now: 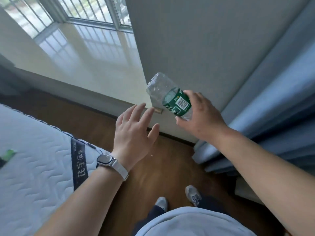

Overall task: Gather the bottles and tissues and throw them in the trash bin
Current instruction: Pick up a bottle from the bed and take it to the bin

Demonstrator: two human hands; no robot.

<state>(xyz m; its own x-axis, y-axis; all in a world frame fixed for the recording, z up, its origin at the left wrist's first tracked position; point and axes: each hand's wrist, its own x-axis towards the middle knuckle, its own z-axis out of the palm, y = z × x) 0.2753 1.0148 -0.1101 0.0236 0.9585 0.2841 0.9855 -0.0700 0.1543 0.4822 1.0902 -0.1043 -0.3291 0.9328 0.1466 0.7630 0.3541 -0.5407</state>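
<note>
My right hand (201, 116) grips a clear plastic bottle (167, 95) with a green label, held in the air near the wall corner with its base pointing up and away. To its left my left hand (134, 132) hovers with the fingers spread and straight, holding nothing; a watch is on that wrist. A blurred green object (9, 153) lies on the mattress at the far left edge; I cannot tell what it is. No tissue and no trash bin are in view.
A white quilted mattress (37, 167) fills the lower left. Ahead is a pale window ledge (81, 62) under a barred window. A grey wall (196, 48) juts out in the middle, and blue curtains (272, 116) hang at the right. My feet stand on wooden floor (170, 167).
</note>
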